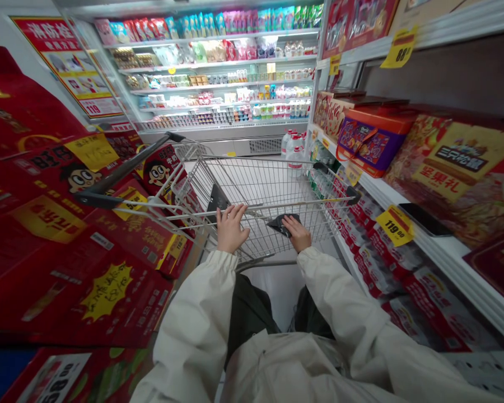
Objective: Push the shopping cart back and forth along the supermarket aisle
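Observation:
A wire shopping cart (260, 184) stands in a narrow shop aisle in front of me, its dark handle bar (121, 173) swung out to the left. My left hand (231, 226) rests on the cart's near wire rim, fingers curled over it. My right hand (296, 232) presses a dark cloth (281, 223) against the same rim, a little to the right. Both arms wear pale cream sleeves. The basket looks to hold nothing but a dark flap at its back wall.
Stacks of red gift cartons (67, 235) crowd the left side. White shelves (445, 246) on the right carry red and orange gift boxes, yellow price tags and a dark phone (424, 218). A chilled display (222, 73) and water bottles (294, 146) close the aisle's far end.

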`<state>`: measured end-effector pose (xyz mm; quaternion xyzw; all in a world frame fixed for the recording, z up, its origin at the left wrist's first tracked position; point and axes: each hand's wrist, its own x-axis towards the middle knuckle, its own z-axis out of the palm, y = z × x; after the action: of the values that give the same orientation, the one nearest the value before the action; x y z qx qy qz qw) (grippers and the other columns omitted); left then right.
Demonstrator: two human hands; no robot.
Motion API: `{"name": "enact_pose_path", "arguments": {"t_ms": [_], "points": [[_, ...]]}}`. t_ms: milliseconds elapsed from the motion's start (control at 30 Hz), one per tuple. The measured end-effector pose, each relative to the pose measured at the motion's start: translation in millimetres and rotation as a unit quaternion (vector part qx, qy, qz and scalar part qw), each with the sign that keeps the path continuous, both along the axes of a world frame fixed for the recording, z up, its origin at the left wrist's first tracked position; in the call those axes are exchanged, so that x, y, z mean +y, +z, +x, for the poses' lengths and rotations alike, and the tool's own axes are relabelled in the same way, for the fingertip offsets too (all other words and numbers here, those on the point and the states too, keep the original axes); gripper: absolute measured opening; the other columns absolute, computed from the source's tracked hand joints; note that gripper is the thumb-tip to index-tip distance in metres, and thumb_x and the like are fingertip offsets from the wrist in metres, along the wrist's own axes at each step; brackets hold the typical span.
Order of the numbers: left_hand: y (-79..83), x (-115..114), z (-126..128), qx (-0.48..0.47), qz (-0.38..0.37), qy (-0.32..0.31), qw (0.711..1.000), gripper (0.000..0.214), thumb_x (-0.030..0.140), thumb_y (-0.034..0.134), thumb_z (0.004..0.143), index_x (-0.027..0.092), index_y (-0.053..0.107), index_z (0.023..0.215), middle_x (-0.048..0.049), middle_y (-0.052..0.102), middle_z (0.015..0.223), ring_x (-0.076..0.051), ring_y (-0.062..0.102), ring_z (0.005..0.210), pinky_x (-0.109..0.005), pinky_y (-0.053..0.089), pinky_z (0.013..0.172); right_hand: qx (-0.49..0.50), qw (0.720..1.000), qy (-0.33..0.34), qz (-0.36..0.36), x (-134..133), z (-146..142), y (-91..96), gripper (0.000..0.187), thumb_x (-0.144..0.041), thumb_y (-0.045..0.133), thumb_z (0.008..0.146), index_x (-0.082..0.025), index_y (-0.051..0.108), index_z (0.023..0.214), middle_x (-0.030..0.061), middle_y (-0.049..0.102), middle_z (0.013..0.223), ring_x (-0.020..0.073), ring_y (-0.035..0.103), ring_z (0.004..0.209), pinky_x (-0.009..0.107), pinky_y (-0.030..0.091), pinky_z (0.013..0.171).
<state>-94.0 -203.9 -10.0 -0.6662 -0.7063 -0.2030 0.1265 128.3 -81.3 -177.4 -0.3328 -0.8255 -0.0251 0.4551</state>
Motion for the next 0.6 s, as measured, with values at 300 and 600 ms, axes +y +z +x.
{"name": "enact_pose_path", "arguments": {"t_ms": [300,600], "points": [[0.4,3.0,-2.2,-0.003,0.007,-0.025,1.000,0.066,0.026,0.057,0.073,0.027,0.049,0.138,-0.0008,0.055,0.141,-0.028,0.043,0.133,-0.053,0.005,0.123,-0.042,0.998,0.014,-0.037,-0.7,10.7,-32.1,0.068,0.011,0.038,0.070,-0.021,0.067,0.122,-0.0001,0.066,0.128,0.0144,0.057,0.125,0.029,0.050,0.104],[0.4,4.2,4.3,-0.008,0.006,-0.011,1.000,0.066,0.025,0.056,0.073,0.028,0.049,0.138,-0.0003,0.055,0.141,-0.028,0.043,0.133,-0.052,0.006,0.123,-0.007,0.999,0.017,-0.029,8.2,-5.8,-7.0,0.066,0.010,0.037,0.074,-0.021,0.066,0.125,0.0013,0.063,0.132,0.0150,0.052,0.131,0.030,0.043,0.112]]}}
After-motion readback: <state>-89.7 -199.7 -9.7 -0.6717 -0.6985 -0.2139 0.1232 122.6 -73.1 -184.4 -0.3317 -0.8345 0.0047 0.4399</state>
